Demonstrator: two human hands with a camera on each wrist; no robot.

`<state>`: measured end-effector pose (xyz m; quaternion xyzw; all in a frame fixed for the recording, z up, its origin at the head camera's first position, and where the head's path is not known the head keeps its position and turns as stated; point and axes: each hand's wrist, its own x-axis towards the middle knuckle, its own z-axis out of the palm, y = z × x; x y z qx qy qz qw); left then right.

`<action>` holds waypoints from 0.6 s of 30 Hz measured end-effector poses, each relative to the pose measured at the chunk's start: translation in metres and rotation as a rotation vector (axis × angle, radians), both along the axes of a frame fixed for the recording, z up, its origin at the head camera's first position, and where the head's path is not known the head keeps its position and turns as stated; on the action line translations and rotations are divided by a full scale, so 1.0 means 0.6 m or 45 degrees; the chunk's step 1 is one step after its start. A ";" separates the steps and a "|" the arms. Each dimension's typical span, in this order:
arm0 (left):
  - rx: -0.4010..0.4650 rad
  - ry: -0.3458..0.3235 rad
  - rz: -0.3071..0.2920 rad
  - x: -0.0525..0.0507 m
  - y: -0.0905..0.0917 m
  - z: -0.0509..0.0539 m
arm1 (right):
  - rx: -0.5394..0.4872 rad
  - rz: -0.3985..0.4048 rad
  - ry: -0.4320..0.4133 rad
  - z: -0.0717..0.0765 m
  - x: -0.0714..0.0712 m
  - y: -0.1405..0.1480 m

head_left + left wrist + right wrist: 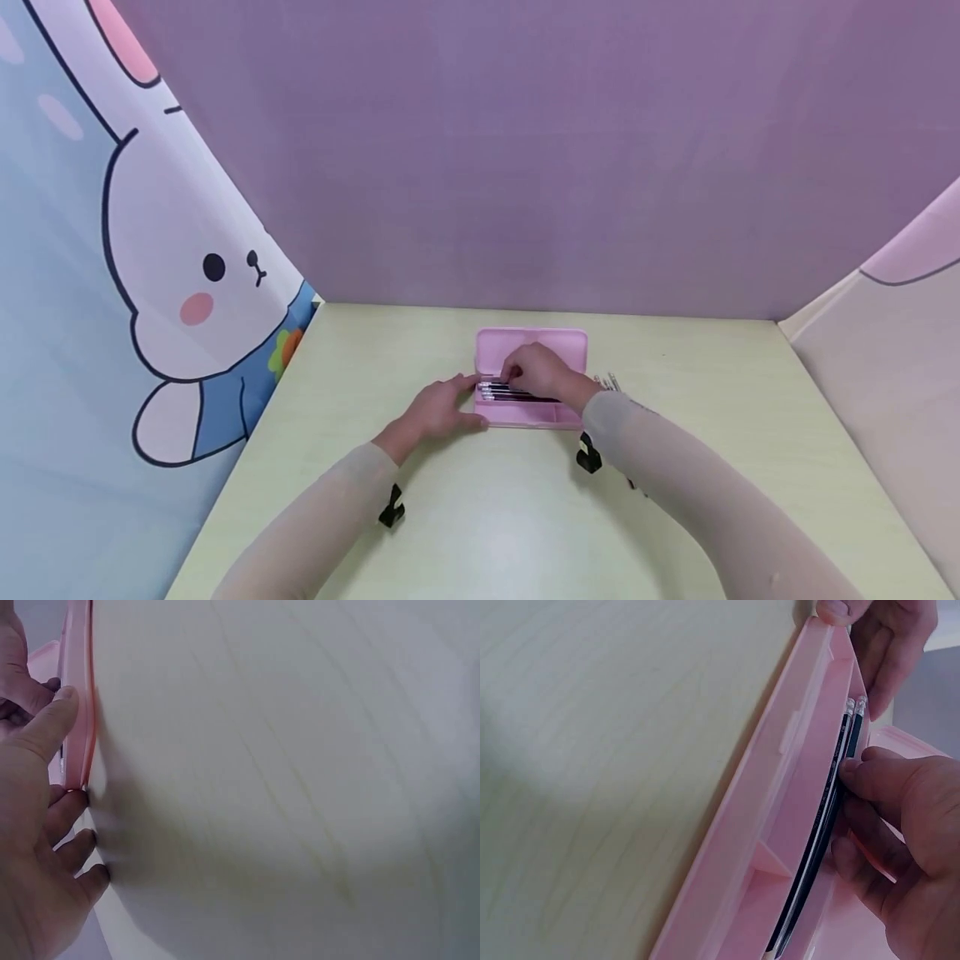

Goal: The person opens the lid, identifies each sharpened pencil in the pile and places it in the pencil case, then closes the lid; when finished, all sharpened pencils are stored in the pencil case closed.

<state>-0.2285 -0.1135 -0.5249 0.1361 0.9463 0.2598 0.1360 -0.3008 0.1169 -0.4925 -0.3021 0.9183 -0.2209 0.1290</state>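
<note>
A pink pencil case (517, 416) lies with its lid (495, 348) raised at the back. Dark pencils (821, 817) with pale ends lie lengthwise inside it. My left hand (442, 407) holds the case's left end, with the thumb (56, 720) on the front wall and the other fingers around the end. Over the case, my right hand (538, 369) pinches a pencil between thumb and fingers; in the right wrist view the fingertips (849, 769) touch the rear pencil. The right hand hides part of the pencils in the head view.
More pencils (613, 382) lie on the table right of the case, partly covered by the right forearm. The pale table (480, 517) meets a purple wall (525, 167) behind. A rabbit-print cloth (187, 292) stands at the left.
</note>
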 end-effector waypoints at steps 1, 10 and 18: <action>-0.007 0.004 -0.006 -0.001 0.001 0.001 | 0.002 0.003 0.012 -0.001 0.000 0.001; -0.054 0.026 -0.072 -0.017 0.008 0.014 | -0.051 0.006 -0.035 0.015 0.009 0.026; 0.187 0.008 0.037 -0.028 -0.003 0.031 | -0.211 -0.041 -0.064 0.040 0.009 0.084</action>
